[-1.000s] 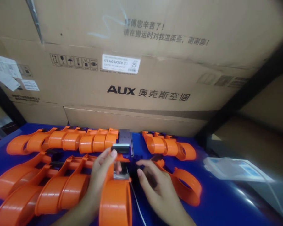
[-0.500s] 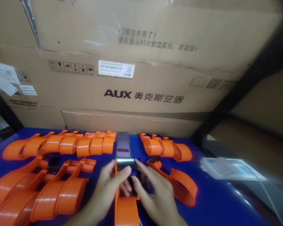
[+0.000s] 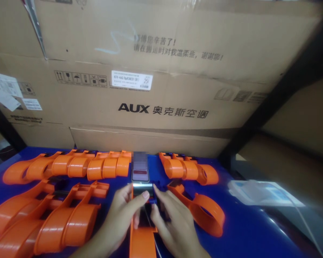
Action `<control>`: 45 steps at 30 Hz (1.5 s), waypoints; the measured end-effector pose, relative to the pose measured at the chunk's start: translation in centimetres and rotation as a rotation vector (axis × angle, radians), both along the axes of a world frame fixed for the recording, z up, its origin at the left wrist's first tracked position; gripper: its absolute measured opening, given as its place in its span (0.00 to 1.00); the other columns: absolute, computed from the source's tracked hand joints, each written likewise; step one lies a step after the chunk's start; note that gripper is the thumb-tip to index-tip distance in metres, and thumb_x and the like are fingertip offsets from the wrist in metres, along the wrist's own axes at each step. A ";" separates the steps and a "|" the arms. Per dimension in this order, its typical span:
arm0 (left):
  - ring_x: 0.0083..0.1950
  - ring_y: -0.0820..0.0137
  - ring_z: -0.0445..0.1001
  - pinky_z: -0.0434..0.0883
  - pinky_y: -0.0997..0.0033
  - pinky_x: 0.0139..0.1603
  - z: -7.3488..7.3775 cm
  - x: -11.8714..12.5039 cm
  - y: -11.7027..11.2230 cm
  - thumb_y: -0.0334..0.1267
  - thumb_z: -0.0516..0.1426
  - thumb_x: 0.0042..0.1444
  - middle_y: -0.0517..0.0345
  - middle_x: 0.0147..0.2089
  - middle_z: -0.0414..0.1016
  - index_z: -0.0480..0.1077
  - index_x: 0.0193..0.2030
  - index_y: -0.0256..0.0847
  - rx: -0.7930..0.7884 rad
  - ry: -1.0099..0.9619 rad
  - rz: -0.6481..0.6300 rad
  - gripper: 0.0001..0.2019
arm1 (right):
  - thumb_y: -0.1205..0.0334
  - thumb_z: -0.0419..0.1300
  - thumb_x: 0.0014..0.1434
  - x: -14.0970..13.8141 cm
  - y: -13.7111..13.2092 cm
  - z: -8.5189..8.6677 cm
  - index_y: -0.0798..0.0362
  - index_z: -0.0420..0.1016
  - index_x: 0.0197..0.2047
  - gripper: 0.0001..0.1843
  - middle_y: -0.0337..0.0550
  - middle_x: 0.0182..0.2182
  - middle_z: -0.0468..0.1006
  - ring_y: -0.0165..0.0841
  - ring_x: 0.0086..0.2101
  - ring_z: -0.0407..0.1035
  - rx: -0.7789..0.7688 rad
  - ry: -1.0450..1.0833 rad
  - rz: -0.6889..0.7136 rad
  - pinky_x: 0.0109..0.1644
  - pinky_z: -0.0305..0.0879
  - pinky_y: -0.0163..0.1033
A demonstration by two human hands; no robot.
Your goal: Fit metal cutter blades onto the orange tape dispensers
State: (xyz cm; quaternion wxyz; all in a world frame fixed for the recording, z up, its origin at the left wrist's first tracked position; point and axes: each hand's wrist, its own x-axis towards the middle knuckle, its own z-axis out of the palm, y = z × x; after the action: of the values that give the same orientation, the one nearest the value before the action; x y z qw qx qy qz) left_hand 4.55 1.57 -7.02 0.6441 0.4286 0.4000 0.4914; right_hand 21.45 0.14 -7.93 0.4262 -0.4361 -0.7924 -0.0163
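Low in the middle, an orange tape dispenser (image 3: 142, 242) points away from me, its toothed metal blade plate at the far end. My left hand (image 3: 121, 211) is closed around the left side of that end, thumb pressed on the metal plate. From the right, my right hand (image 3: 174, 216) grips the dispenser's head between thumb and forefinger, by a dark blue part. Some of the fingers underneath are hidden. Just beyond the blade, a phone (image 3: 140, 173) with a partly blurred screen lies on the blue surface.
Several orange tape dispensers (image 3: 54, 229) lie in rows to the left. More orange dispensers (image 3: 206, 213) lie to the right on the blue tabletop (image 3: 247, 225). A large cardboard box (image 3: 161, 93) stands behind, beside a dark frame post (image 3: 258, 107). A white packet (image 3: 261, 193) lies far right.
My right thumb and forefinger have shifted slightly on the dispenser's head, and the fingers underneath have moved a little to the left. My left thumb stays on the metal plate.
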 end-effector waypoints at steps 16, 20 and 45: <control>0.18 0.81 0.61 0.58 0.84 0.18 1.1 0.2 0.3 0.47 0.69 0.54 0.68 0.19 0.66 0.75 0.40 0.37 -0.190 -0.285 0.011 0.16 | 0.72 0.53 0.68 0.0 1.0 -0.4 0.56 0.65 0.68 0.27 0.50 0.37 0.82 0.40 0.36 0.77 0.047 -0.094 0.067 0.40 0.79 0.44; 0.18 0.82 0.62 0.60 0.84 0.18 1.2 0.3 0.1 0.46 0.70 0.54 0.67 0.20 0.67 0.76 0.41 0.36 -0.161 -0.263 -0.016 0.16 | 0.74 0.53 0.66 -0.1 1.2 -1.2 0.58 0.67 0.65 0.24 0.49 0.34 0.80 0.40 0.34 0.77 0.137 -0.104 0.028 0.39 0.79 0.44; 0.15 0.81 0.62 0.59 0.83 0.15 -0.2 0.0 0.6 0.52 0.66 0.57 0.66 0.22 0.70 0.74 0.44 0.38 -0.039 -0.033 -0.036 0.19 | 0.66 0.57 0.68 0.6 0.5 0.7 0.58 0.70 0.58 0.16 0.52 0.37 0.80 0.41 0.35 0.77 0.087 -0.060 0.056 0.39 0.79 0.45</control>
State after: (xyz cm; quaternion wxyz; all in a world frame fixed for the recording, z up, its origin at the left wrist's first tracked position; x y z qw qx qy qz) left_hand 4.51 2.18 -7.18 0.6677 0.4148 0.3911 0.4788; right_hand 22.09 0.68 -7.23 0.4213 -0.3940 -0.8152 -0.0519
